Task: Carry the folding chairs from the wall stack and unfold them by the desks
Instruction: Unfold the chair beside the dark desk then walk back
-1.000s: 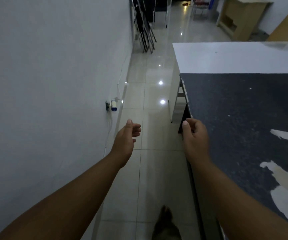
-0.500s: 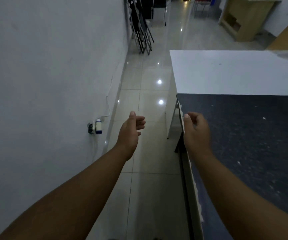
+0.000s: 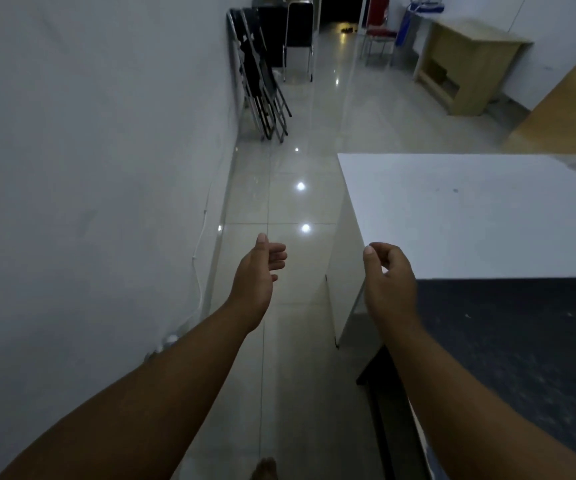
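Several black folded chairs lean against the white wall far ahead on the left. My left hand is held out over the tiled floor, fingers loosely curled, holding nothing. My right hand hovers at the near left corner of the white desk, fingers loosely curled and empty. A dark worn desk stands directly right of my right arm. Both hands are well short of the chair stack.
A narrow tiled aisle runs between the white wall and the desks. An unfolded black chair, a red chair and a wooden desk stand at the far end. A white cable runs down the wall.
I have moved forward along the aisle; the chair stack is closer and the dark desk has slid back. My right hand has come off the dark desk's edge.
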